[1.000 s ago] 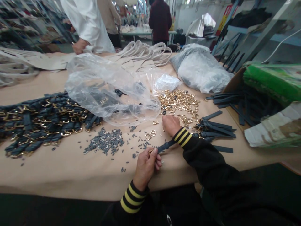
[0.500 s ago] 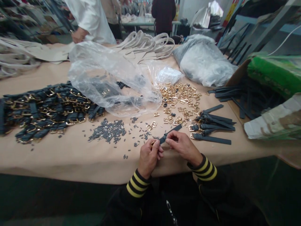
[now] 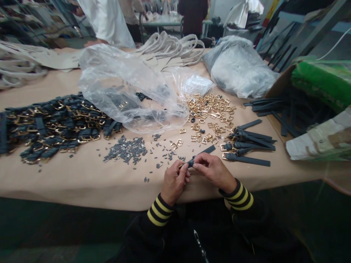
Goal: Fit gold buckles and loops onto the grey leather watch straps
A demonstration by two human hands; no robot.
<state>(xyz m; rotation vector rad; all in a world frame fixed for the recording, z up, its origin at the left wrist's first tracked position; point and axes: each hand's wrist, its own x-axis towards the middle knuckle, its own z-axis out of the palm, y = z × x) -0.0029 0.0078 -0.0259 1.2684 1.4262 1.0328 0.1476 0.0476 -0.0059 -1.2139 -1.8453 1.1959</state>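
Near the table's front edge, my left hand [image 3: 174, 180] pinches the buckle end of a dark strap [image 3: 206, 150]; a bit of gold shows between its fingers. My right hand [image 3: 215, 171] is closed on the same strap just beside it, thumb and forefinger at a small dark loop. The strap's free end points up and right. Gold buckles [image 3: 210, 106] lie in a heap beyond my hands. To the right are several dark straps with buckles [image 3: 246, 160]. Small dark pieces [image 3: 126, 149] are scattered to the left.
A large pile of buckled straps [image 3: 55, 124] covers the table's left. Clear plastic bags [image 3: 123, 87] lie mid-table, with pale looped straps [image 3: 170, 51] behind. A box of dark straps [image 3: 279, 128] stands right. A person in white [image 3: 109, 22] is across the table.
Both hands stay at the strap, their fingers slightly shifted and closer together around the loop. The hand of the person in white has lowered behind the plastic. The view has tilted slightly.
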